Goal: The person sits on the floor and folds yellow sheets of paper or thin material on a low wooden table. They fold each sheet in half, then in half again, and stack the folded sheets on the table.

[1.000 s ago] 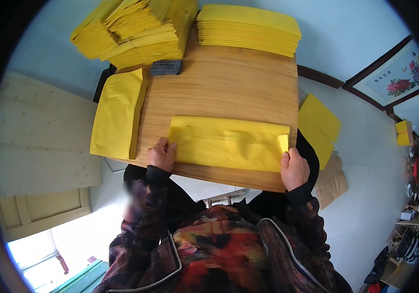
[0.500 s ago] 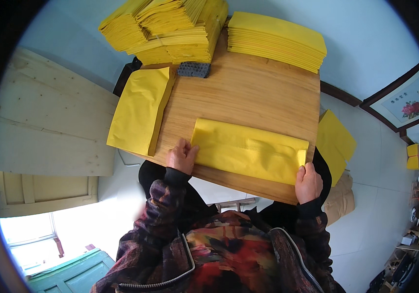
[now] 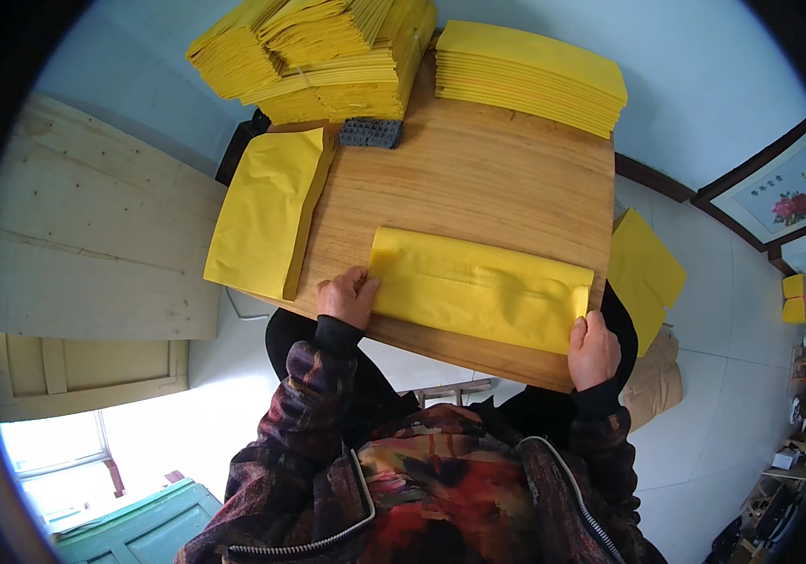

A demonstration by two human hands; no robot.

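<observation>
A long folded sheet of yellow paper (image 3: 478, 287) lies across the near part of the wooden table (image 3: 478, 169), slightly rumpled toward its right end. My left hand (image 3: 350, 297) pinches its left end at the lower corner. At the lower right corner my right hand (image 3: 595, 352) grips the other end, thumb on top. The fingers of both hands are closed, partly hidden under the paper's edge. To the left of the sheet rests a flat stack of yellow paper (image 3: 267, 211), its top creased.
At the back left stands a tall pile of folded yellow paper (image 3: 347, 85), with a dark grey textured block (image 3: 371, 133) before it. A neat yellow stack (image 3: 530, 70) sits at the back right. Beyond the right edge are more yellow sheets (image 3: 643, 273) and a brown paper bag (image 3: 655, 381).
My left hand has shifted very slightly left along the sheet's end. The bulge near the sheet's right part looks a little more raised; my right hand stays put.
</observation>
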